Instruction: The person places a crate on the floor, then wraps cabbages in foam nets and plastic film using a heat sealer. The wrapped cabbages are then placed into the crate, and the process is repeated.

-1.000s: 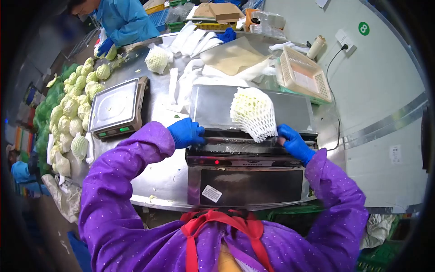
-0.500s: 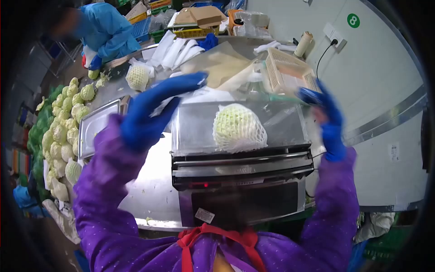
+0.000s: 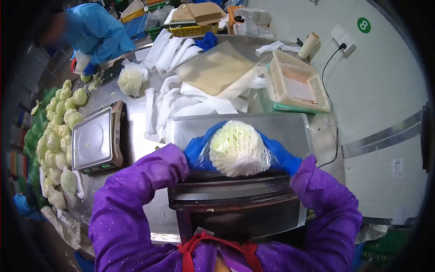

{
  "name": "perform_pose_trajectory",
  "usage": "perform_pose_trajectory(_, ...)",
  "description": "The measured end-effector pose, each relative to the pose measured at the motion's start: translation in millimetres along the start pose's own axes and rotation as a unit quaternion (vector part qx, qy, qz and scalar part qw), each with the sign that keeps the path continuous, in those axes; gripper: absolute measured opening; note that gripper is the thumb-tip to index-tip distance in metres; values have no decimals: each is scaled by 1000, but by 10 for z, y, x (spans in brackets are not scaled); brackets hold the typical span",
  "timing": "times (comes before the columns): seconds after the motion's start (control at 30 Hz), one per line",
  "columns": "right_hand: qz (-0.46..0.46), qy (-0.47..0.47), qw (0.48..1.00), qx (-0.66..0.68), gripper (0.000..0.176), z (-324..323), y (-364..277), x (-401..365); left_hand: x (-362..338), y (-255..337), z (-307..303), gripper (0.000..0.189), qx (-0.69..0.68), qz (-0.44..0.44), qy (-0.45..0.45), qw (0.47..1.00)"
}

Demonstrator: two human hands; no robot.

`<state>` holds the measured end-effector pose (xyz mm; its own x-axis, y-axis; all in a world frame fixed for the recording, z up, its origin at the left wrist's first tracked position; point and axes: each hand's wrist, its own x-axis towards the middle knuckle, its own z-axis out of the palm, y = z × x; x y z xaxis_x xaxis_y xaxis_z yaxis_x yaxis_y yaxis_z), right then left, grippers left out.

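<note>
A pale green cabbage point(image 3: 238, 145) in a white foam net, with clear film around it, is between my two blue-gloved hands. My left hand point(image 3: 198, 148) is closed against its left side, and my right hand point(image 3: 282, 155) grips the right side. The far fingers of both hands are partly hidden behind the cabbage. Beneath them is the metal plate point(image 3: 290, 129) of a wrapping machine point(image 3: 240, 222), whose dark front faces me.
Left of the machine stands a weighing scale point(image 3: 93, 136), with a heap of cabbages point(image 3: 54, 140) beyond it. White foam nets point(image 3: 199, 102), a netted cabbage point(image 3: 130, 81) and a cream basket point(image 3: 299, 81) lie farther back. A co-worker in a blue gown point(image 3: 99, 31) is at the far left.
Both hands have come down and inward from beside the plate onto the cabbage. The cabbage now sits slightly nearer me, with film drawn around it.
</note>
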<state>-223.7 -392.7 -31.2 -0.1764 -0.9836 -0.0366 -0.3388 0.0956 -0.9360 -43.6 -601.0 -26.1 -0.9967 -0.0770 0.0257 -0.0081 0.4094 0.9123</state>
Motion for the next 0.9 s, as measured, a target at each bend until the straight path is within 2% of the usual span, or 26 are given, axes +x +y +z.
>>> perform_pose_trajectory(0.1,-11,27,997,-70,73,129,-253,-265,-196,104,41,105,-32,30,-28,999)
perform_pose_trajectory(0.17,45,22,996,67,66,227,-240,-443,-335,158,83,108,-53,22,-55,997)
perform_pose_trajectory(0.2,9,9,1000,-3,61,281,-313,-597,-413,194,120,110,-63,16,-70,995)
perform_pose_trajectory(0.27,-68,-3,988,-141,53,392,-517,-885,-701,347,311,113,-17,105,-91,990)
perform_pose_trajectory(0.33,9,-107,979,-173,57,646,-864,-1263,-1273,484,452,110,-91,-55,-159,982)
perform_pose_trajectory(0.4,56,-103,993,-33,58,938,-978,-1653,-1807,543,837,106,-304,-120,-112,938)
perform_pose_trajectory(0.43,108,-94,989,40,55,1037,-993,-1850,-2009,464,979,100,-274,-114,-123,947)
perform_pose_trajectory(0.47,231,-53,948,211,49,1076,-901,-2075,-2180,344,1160,98,-308,-140,-101,936)
perform_pose_trajectory(0.5,239,15,889,390,47,1166,-768,-2229,-2327,210,1347,96,-340,-165,-79,922)
perform_pose_trajectory(0.53,232,85,798,550,45,1252,-711,-2311,-2356,227,1421,94,-370,-187,-58,908)
perform_pose_trajectory(0.57,215,124,832,496,42,1332,-690,-2371,-2427,287,1443,85,-398,-168,-31,901)
perform_pose_trajectory(0.67,139,214,927,275,48,1698,-850,-2333,-2402,374,1435,79,-472,-156,-79,864)
perform_pose_trajectory(0.7,182,274,931,155,32,1854,-884,-2232,-2455,380,1491,84,-504,-245,-93,823)
perform_pose_trajectory(0.8,200,441,865,130,28,2096,-567,-2170,-2448,195,1480,81,-466,-244,-173,833)
perform_pose_trajectory(0.83,202,481,842,140,29,2155,-512,-2169,-2441,252,1443,76,-559,-219,-182,779)
perform_pose_trajectory(0.9,209,557,788,157,34,2271,-435,-2190,-2539,-92,1295,65,-578,-255,-189,751)
